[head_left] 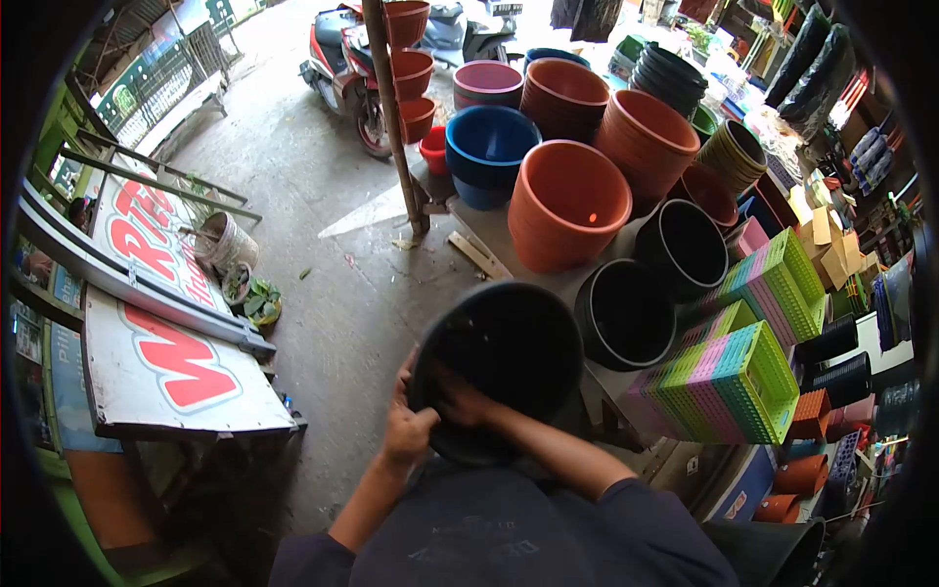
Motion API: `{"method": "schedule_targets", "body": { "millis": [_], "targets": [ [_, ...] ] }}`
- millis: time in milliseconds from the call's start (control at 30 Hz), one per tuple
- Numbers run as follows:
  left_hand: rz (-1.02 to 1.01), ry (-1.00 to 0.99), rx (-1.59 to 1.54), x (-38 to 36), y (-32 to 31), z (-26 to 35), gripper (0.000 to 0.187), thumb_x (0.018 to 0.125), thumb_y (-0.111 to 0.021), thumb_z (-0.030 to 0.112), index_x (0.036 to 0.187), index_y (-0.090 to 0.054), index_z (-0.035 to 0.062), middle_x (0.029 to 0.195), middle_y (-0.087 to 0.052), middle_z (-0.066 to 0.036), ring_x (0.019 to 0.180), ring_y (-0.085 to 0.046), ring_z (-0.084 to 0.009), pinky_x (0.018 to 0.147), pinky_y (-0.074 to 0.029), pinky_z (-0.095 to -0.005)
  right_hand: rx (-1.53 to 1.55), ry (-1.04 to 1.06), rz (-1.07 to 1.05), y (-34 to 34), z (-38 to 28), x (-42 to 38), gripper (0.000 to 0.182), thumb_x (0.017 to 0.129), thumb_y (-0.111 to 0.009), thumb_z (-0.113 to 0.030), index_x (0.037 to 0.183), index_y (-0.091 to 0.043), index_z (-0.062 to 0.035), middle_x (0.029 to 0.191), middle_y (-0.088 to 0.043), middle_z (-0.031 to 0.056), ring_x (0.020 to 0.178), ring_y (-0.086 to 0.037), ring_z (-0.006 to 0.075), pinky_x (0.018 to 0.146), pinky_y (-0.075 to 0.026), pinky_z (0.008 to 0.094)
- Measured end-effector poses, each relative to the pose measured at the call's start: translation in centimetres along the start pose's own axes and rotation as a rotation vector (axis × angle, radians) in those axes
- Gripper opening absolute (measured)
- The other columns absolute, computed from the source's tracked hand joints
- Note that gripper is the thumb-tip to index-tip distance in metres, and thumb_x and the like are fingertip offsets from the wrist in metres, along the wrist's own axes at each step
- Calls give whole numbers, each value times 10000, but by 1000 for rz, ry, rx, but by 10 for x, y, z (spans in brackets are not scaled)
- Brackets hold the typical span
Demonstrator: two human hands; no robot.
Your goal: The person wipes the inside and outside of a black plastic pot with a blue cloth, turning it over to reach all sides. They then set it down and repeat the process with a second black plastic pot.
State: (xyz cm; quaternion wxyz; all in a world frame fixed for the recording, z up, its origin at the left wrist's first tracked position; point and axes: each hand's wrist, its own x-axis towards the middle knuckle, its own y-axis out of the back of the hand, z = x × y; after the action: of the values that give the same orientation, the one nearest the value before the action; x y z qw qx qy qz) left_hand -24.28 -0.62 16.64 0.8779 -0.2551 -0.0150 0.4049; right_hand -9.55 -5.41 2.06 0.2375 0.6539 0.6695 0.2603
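A large round black plastic pot (518, 342) is tilted in front of my body, its mouth facing up toward me. My left hand (407, 427) is closed on its left rim, with the thumb over the edge and the fingers along the outside. Into the pot reaches my right hand (465, 401), near the left inner wall. Deep shadow covers its fingers, so I cannot see whether they hold anything. Just right of this pot stand two more black pots, a nearer one (626, 315) and a farther one (683, 245).
Stacked orange pots (567, 210) and blue pots (491, 142) stand ahead on a low platform. Green, pink and blue plastic baskets (724, 386) are stacked at the right. A wooden post (391, 127) rises ahead. At left lies a red-lettered sign board (186, 362). Motorbikes (357, 78) are parked behind.
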Motion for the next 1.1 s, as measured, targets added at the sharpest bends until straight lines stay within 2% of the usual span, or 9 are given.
{"method": "schedule_targets", "body": {
  "millis": [33,100,233,500,633,767,900,967,1100],
  "targets": [
    [23,-40,76,4,4,10,810,636,-427,-184,1402,-344,66,1288,-515,-84,1192,-526,-191,1013,-431,-313,161,89,-100,12,-11,-7,803,873,-561,-205,1537,-143,-36,1502,-260,337,1426,-285,380,1161,-260,423],
    [68,-27,58,5,6,24,739,654,-431,-190,1323,-402,120,1212,-565,-84,1125,-584,-205,936,-507,-332,282,-401,-702,76,-39,-5,803,845,-571,-169,1540,-178,-79,1368,-465,329,1271,-494,409,1082,-380,448],
    [17,8,-85,0,12,31,693,685,-403,-200,1286,-422,144,1226,-567,-95,1131,-598,-221,922,-527,-341,-821,57,172,79,35,-43,452,857,-526,-150,1294,-551,-38,1135,-627,224,975,-646,350,816,-538,442],
    [-8,7,-94,-6,-6,8,798,644,-390,-198,1388,-389,93,1400,-435,-94,1279,-461,-189,1045,-409,-315,-810,-143,93,75,25,-74,475,887,-534,-295,1290,-562,-47,1326,-525,228,1240,-505,357,1073,-370,479],
    [-26,37,-84,-11,-13,-4,803,610,-383,-187,1379,-408,42,1570,-263,-89,1420,-308,-188,1130,-299,-291,-234,-337,-310,51,-55,-76,597,960,-456,-413,1409,-455,-19,1461,-399,261,1366,-349,450,1174,-205,484],
    [-138,-34,37,-24,-20,-13,708,624,-400,-185,1282,-465,67,1594,-210,-72,1454,-241,-212,1149,-264,-297,593,-587,-281,67,-82,-47,643,976,-439,-465,1407,-444,11,1439,-444,244,1369,-375,382,1170,-233,408],
    [-104,62,-100,-31,-30,-12,679,636,-404,-186,1257,-474,80,1595,-200,-77,1465,-212,-215,1168,-253,-320,1566,-690,764,110,-73,-30,400,993,-432,-341,1161,-613,-26,1077,-681,137,993,-657,262,970,-482,403],
    [-129,-6,-48,-30,-29,-14,713,642,-398,-192,1297,-456,85,1596,-194,-74,1467,-205,-217,1185,-235,-338,1794,-424,749,151,-98,-37,396,1007,-432,-328,1122,-613,5,1068,-654,110,1008,-626,197,967,-468,330],
    [-129,-73,-8,-26,-35,-15,745,641,-392,-196,1333,-433,77,1591,-203,-79,1451,-248,-218,1174,-262,-340,1497,-493,763,114,-110,-44,390,986,-504,-317,1135,-610,27,1062,-634,75,1041,-575,158,982,-418,301]
  ]
}}
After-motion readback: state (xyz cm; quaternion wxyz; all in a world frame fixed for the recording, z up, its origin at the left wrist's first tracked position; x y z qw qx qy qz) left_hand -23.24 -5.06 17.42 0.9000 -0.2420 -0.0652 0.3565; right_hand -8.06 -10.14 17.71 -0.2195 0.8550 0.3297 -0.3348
